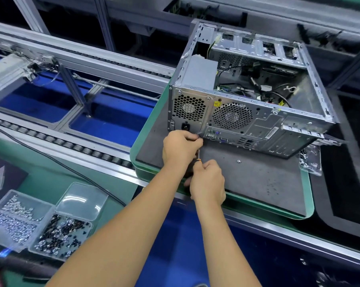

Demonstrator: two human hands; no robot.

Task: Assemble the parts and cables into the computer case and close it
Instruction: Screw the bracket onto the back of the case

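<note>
An open grey computer case (257,123) lies on its side on a dark mat, rear panel toward me, with cables and boards visible inside. My right hand (208,181) grips the handle of a screwdriver (198,156) whose thin shaft points up at the lower edge of the power supply (189,112) on the rear panel. My left hand (180,147) is curled at the shaft's tip against the panel, pinching there; the tip and any screw are hidden by its fingers. A single loose screw (238,161) lies on the mat.
The mat sits on a green-edged pallet (308,195) on a conveyor line. A clear compartment box of silver and black screws (38,222) stands open at lower left. A plastic bag of small parts (309,160) lies by the case's right end. Roller rails (61,139) run left.
</note>
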